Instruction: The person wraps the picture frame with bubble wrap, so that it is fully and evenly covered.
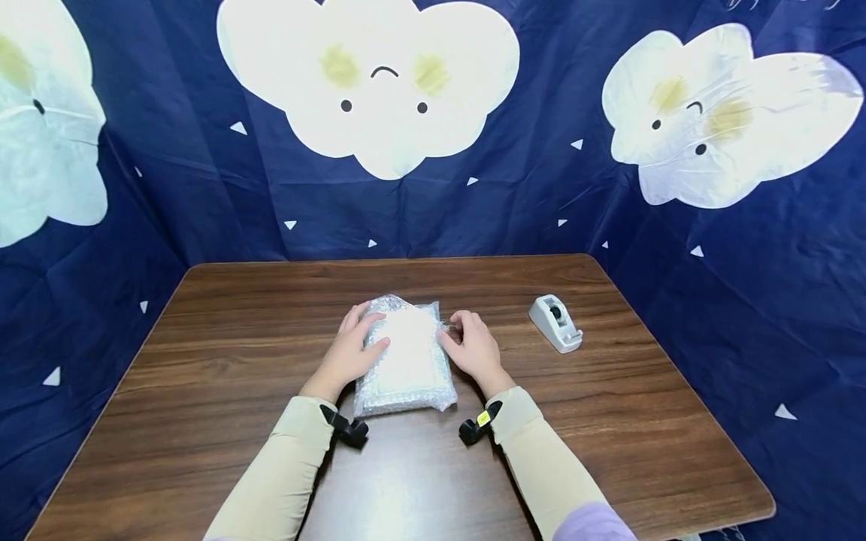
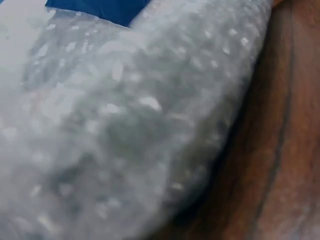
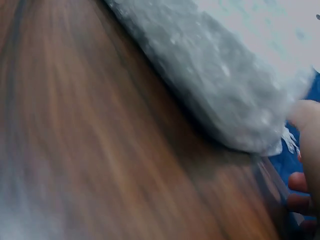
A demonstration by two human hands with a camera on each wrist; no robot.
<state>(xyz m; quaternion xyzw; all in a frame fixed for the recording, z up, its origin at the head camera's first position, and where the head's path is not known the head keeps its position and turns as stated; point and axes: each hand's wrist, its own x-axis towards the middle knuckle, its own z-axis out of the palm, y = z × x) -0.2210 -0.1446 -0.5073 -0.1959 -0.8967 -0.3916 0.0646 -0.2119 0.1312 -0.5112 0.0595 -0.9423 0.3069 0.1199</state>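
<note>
A flat rectangular package in bubble wrap (image 1: 406, 361) lies on the table, its top washed out by glare. My left hand (image 1: 350, 349) rests along its left side, thumb over the top and fingers spread toward the far left corner. At the right edge is my right hand (image 1: 473, 349), its thumb at the wrap and its fingers loosely bent. The right wrist view shows those fingers (image 3: 298, 182) apart from the package, beside a frayed clear bit of wrap (image 3: 289, 140). Bubble wrap (image 2: 150, 115) fills most of the left wrist view, where the left hand is hidden.
A white tape dispenser (image 1: 558, 323) stands on the right part of the wood-grain table (image 1: 223, 391). Behind and beside the table hangs a dark blue cloth (image 1: 203, 188) printed with white clouds. Each wrist carries a small black camera (image 1: 352, 433).
</note>
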